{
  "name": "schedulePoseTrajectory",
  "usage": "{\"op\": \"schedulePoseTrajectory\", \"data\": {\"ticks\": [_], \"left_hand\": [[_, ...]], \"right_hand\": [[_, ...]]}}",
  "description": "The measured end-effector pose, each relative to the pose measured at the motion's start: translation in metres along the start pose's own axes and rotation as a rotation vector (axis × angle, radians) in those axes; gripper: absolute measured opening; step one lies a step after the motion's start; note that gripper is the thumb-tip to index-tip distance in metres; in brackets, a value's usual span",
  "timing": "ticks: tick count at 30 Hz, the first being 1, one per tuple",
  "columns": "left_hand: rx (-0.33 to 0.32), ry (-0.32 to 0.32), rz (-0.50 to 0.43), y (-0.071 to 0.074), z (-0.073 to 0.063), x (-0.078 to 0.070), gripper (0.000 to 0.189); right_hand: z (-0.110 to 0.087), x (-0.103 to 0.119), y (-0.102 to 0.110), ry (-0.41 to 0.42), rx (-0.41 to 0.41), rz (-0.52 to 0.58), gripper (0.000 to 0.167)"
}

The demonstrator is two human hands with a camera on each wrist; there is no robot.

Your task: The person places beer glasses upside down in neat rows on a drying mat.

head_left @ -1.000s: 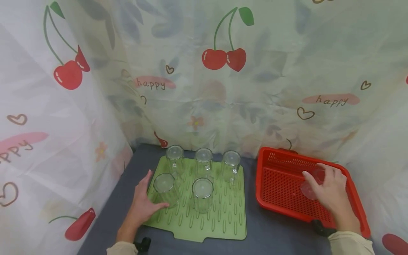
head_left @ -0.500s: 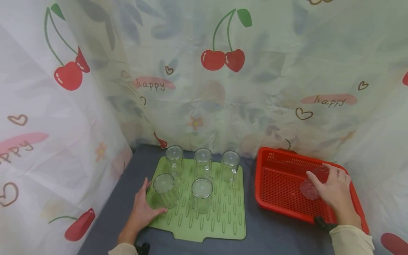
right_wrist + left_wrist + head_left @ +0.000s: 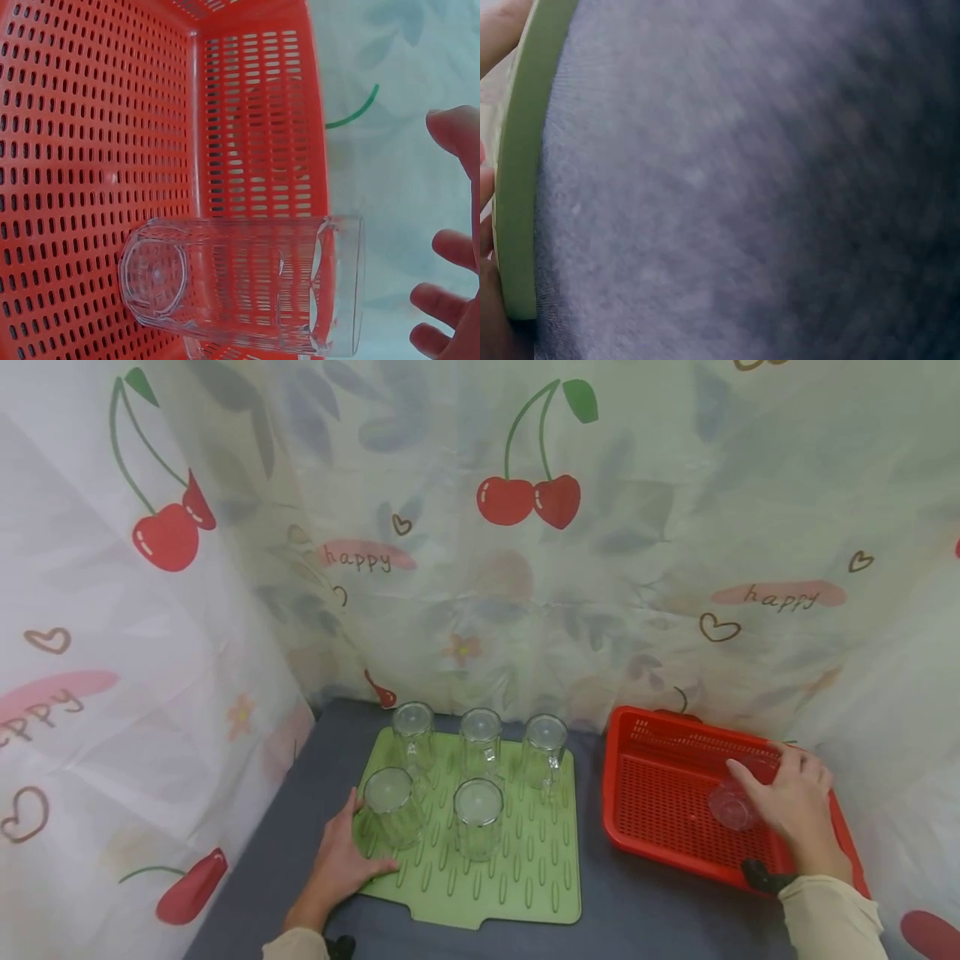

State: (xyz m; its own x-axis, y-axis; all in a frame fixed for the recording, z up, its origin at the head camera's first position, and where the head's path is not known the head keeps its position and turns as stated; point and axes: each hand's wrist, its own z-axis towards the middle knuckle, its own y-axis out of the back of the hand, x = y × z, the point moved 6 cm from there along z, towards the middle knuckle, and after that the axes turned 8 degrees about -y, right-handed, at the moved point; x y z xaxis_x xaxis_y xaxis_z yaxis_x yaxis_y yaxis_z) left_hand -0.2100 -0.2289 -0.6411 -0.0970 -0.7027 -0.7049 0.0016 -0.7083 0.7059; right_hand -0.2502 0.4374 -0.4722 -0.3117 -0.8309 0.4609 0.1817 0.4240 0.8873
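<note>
My left hand [image 3: 341, 860] is at the left edge of the green ribbed mat [image 3: 525, 885], thumb and fingers spread beside an upside-down clear glass [image 3: 397, 818]. Its fingers show only in part past the mat's edge [image 3: 521, 172] in the left wrist view. Over the right side of the red basket [image 3: 660, 852] hovers my right hand [image 3: 798, 810], fingers apart and loosely bent. A clear glass mug [image 3: 240, 285] stands in that basket, base down. The right wrist view shows a gap between its rim and my fingertips [image 3: 439, 304].
Another upside-down glass [image 3: 478, 827] stands at the mat's front middle. Along the back are three upturned glass mugs, at left [image 3: 414, 747], middle [image 3: 481, 752] and right [image 3: 543, 756]. A printed curtain [image 3: 465, 585] closes off the back and sides of the dark table [image 3: 637, 910].
My right hand has shifted a little to the right over the basket. My left hand has come slightly lower, toward the near side. The glasses on the mat stay where they were.
</note>
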Motion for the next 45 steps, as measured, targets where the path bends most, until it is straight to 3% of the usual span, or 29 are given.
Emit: {"op": "schedulePoseTrajectory", "data": {"ticks": [7, 20, 27, 45], "left_hand": [[-0.003, -0.031, 0.058, 0.001, -0.001, -0.006, 0.15], [0.063, 0.019, 0.103, 0.001, 0.002, -0.002, 0.144], [0.072, 0.008, 0.11, -0.003, 0.004, -0.002, 0.142], [0.051, 0.004, 0.131, 0.004, 0.0, -0.006, 0.137]], "right_hand": [[0.008, -0.011, -0.005, -0.047, 0.042, -0.008, 0.105], [0.024, -0.032, -0.025, -0.108, 0.174, -0.029, 0.112], [0.032, -0.039, -0.028, -0.151, 0.247, -0.053, 0.117], [0.035, -0.043, -0.036, -0.181, 0.262, -0.072, 0.128]]}}
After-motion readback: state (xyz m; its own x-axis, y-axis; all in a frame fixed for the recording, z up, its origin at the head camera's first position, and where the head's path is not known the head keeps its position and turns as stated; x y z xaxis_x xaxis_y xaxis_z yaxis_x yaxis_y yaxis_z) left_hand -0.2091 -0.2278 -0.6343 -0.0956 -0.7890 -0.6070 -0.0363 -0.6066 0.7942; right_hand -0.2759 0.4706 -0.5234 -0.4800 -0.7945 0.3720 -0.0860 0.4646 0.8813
